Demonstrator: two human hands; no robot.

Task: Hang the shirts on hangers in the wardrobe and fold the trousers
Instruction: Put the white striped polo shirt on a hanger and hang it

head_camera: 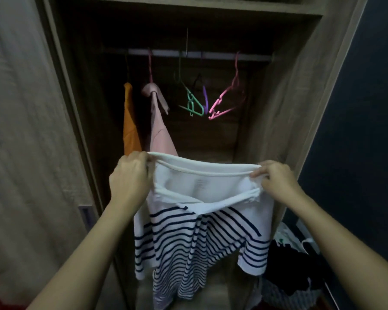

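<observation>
Both hands pinch the striped shirt [202,222] by its white hem, left hand [130,175] and right hand [276,179] stretching it sideways between them, body hanging below. The free hangers [202,101] hang above and beyond both grips, perhaps slightly nearer the right, though the wardrobe is dim.

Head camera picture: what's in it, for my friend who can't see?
A person's left hand and right hand grip the top edge of a white shirt with dark stripes before an open wardrobe. Inside, an orange shirt and a pink shirt hang on the rail beside empty hangers.
</observation>
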